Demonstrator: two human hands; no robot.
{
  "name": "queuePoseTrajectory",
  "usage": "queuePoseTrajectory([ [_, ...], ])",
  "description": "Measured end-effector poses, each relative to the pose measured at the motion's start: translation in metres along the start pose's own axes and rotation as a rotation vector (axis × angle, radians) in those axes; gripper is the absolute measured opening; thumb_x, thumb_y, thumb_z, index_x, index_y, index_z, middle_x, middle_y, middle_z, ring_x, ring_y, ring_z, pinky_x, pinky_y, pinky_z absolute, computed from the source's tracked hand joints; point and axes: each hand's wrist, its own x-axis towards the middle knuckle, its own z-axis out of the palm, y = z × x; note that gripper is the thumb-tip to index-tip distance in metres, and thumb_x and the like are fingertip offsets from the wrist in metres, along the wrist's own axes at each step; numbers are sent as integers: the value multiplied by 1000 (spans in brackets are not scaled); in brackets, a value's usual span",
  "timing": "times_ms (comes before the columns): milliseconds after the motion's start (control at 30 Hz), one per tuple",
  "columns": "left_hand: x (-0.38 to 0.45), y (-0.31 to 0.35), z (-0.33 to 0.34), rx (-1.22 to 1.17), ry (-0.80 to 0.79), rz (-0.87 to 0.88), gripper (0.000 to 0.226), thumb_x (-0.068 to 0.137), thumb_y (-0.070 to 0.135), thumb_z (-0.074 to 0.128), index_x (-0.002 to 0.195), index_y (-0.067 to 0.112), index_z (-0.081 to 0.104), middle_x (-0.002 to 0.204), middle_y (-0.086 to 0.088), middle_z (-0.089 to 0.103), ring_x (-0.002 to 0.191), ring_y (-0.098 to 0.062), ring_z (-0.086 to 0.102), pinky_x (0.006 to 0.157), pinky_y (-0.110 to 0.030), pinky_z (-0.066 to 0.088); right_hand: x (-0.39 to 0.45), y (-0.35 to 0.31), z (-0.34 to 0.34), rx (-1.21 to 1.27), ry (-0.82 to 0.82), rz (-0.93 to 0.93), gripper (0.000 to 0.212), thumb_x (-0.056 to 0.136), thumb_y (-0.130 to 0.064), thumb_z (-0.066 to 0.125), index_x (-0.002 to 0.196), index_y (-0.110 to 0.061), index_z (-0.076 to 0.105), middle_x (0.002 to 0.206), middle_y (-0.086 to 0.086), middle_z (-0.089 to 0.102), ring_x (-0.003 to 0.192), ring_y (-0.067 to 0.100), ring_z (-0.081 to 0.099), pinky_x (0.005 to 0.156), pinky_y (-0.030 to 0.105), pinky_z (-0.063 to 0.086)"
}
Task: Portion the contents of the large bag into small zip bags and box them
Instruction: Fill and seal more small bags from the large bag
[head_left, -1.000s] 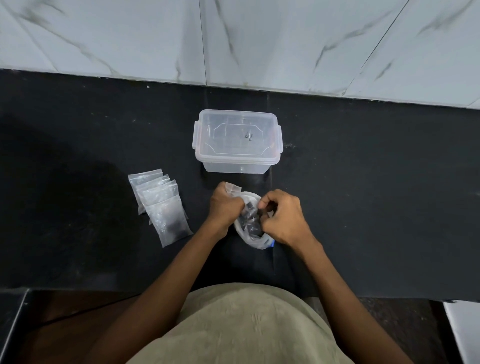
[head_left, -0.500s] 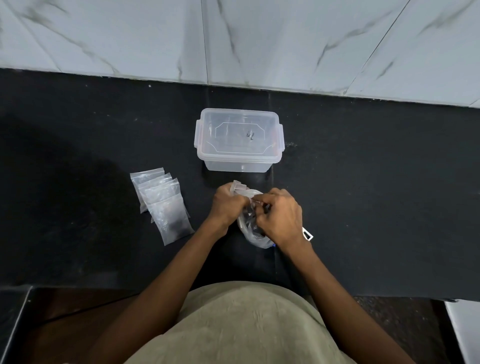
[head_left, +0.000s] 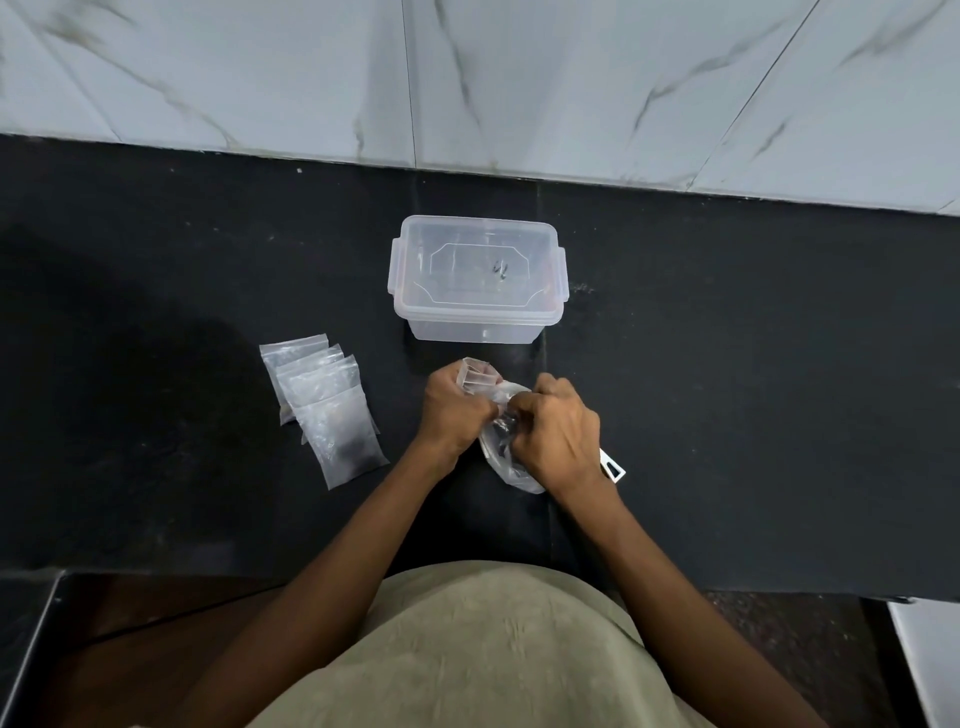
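Clear box (head_left: 478, 312) bears no readable writing.

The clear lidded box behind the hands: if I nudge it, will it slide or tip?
The clear lidded box looks nearly empty, only a small dark bit showing inside, so it is probably light. It sits low and wide on the black counter, so likely slides rather than tips. Its smooth plastic may be slippery.
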Motion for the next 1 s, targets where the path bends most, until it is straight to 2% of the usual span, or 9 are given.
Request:
queuePoseTrajectory([
  [100,0,3,-3,-122,-45,-39,20,69,-7,72,82,8,69,80,-8,69,75,-20,64,63,-32,56,0,5,1,32,-11,6,25,77,-10,74,96,-24,80,85,-7,44,87,23,52,57,31,37],
  [233,4,2,-7,-259,-45,-102,8,74,11,62,77,7,69,80,-11,69,76,-22,64,69,-33,53,-1,11,3,113,21,27,29,78,-5,70,91,-27,82,87,-6,53,88,21,54,57,35,48],
  [333,5,3,-8,-168,-3,-160,22,85,-4,54,84,6,73,78,-10,73,72,-22,69,60,-33,58,-2,9,5,135,28,14,38,81,-5,67,101,-34,81,87,-6,50,87,18,51,58,34,47],
  [433,3,5,-7,-59,-16,-189,13,86,1,69,92,9,76,84,-10,77,71,-21,72,60,-35,62,-4,8,7,119,33,-24,36,83,-11,60,105,-30,80,87,-2,50,87,23,53,56,34,44],
  [533,5,6,-10,23,-66,-165,13,82,3,77,89,15,77,80,-4,77,67,-17,71,60,-36,62,-5,8,6,130,52,-47,39,78,-19,50,100,-27,81,85,0,54,84,26,55,55,32,39],
  [667,4,6,-11,74,-91,-112,8,84,4,79,85,10,75,73,-1,73,54,-4,66,47,-21,51,-1,9,-4,111,-16,-33,35,83,-13,59,99,-36,81,89,-8,60,89,18,50,60,27,34],
  [767,3,2,-9,46,-52,-59,10,82,1,79,80,8,73,70,-2,70,52,0,63,48,-16,49,2,6,-6,143,-21,27,28,78,-13,71,89,-36,81,91,-13,70,92,15,52,63,26,37],
  [900,3,-7,-8,101,-52,-25,6,83,-1,75,78,1,72,68,-6,70,57,-7,61,52,-21,49,-1,7,-1,198,34,79,26,75,-10,72,84,-33,81,86,-14,76,86,15,56,63,27,45],
  [1000,5,-10,-8,118,-45,4,11,83,0,74,75,7,72,67,-2,69,60,-10,60,54,-26,50,-2,9,-1,245,71,109,23,70,-9,74,80,-29,80,80,-14,75,80,13,58,64,30,52],
])
